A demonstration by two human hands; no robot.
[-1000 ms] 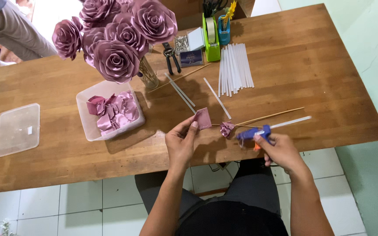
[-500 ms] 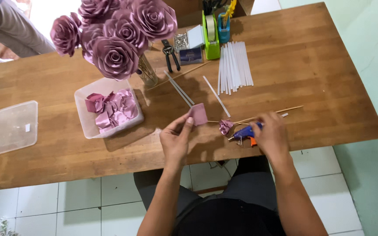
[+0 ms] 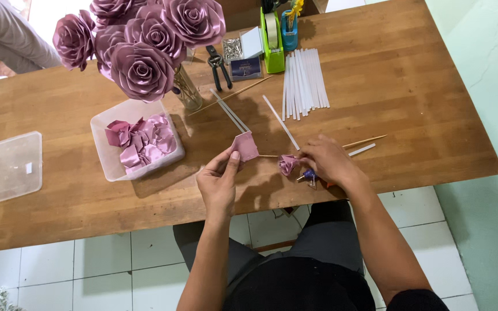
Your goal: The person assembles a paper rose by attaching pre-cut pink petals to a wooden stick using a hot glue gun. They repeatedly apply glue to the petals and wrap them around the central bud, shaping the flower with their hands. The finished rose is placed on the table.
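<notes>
From my remote seat, I see the left hand [image 3: 219, 183] pinching a folded mauve satin petal [image 3: 245, 145] between thumb and fingertips, raised just above the wooden table [image 3: 404, 103]. The right hand [image 3: 328, 161] is closed on a thin wooden skewer [image 3: 366, 140] tipped with a small rosebud [image 3: 287, 165]; a blue glue gun [image 3: 308, 175] seems to lie beneath that palm, mostly hidden. A plastic tub of petals [image 3: 136, 144] sits to the left, beside a vase of finished satin roses [image 3: 142, 43].

Single head-worn view, looking steeply down from above onto wooden table [image 3: 410, 103], near edge closest, moderately close.
</notes>
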